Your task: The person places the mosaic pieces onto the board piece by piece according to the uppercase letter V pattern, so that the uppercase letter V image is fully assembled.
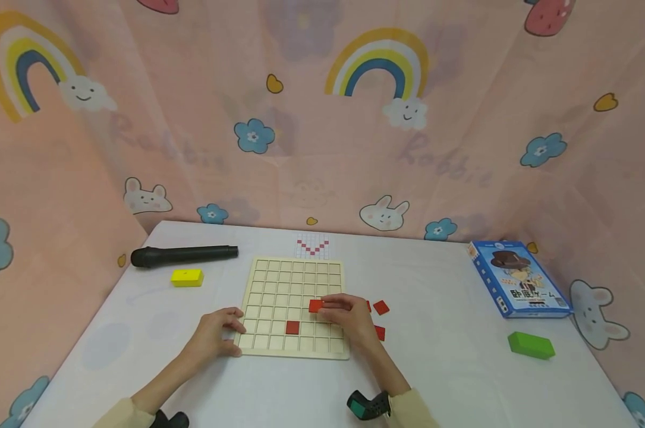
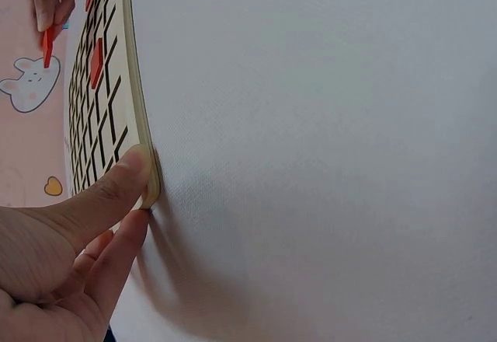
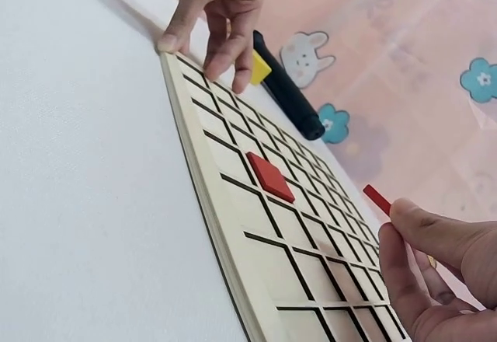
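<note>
Your right hand (image 1: 349, 316) pinches a red tile (image 1: 315, 305) over the grid board (image 1: 279, 279); left hand (image 1: 217, 331) steadies its near-left corner w/ fingers; one red tile in cell (image 1: 292, 327).

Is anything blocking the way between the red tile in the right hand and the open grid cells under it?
Nothing visible does. The right hand pinches the red tile just above the wooden grid board, and the cells around it look open. The only tile already seated sits lower left. The left hand holds the board's near-left edge, well aside.
</note>
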`<state>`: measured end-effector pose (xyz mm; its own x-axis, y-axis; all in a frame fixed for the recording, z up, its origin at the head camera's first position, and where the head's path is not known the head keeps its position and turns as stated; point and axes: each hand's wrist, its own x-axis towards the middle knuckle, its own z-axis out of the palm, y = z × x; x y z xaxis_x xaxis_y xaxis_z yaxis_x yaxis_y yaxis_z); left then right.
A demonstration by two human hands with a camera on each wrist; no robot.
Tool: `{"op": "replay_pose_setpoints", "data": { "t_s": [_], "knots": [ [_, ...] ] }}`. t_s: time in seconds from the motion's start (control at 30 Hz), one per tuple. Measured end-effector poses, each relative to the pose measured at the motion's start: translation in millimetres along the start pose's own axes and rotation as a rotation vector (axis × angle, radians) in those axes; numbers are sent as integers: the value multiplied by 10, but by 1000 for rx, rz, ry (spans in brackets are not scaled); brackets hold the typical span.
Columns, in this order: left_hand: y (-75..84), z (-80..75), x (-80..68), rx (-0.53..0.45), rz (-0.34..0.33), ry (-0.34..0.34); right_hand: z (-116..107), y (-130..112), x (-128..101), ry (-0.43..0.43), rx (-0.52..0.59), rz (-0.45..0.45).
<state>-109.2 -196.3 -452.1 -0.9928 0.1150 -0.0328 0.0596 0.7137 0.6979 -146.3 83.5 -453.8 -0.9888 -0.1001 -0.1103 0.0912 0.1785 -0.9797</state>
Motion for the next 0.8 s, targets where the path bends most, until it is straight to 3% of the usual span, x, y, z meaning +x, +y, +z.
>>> {"op": "replay_pose_setpoints", "data": {
  "t_s": [0.2, 0.57, 0.8],
  "knots": [
    [1, 2, -7, -10, 2, 7, 175, 133, 91, -16, -43, -31],
    [1, -3, -14, -14, 4, 11, 439, 86, 122, -21, -165, -127],
    [-6, 5, -16, -24, -13, 9, 531, 107, 165, -35, -187, -145]
  ]
}}
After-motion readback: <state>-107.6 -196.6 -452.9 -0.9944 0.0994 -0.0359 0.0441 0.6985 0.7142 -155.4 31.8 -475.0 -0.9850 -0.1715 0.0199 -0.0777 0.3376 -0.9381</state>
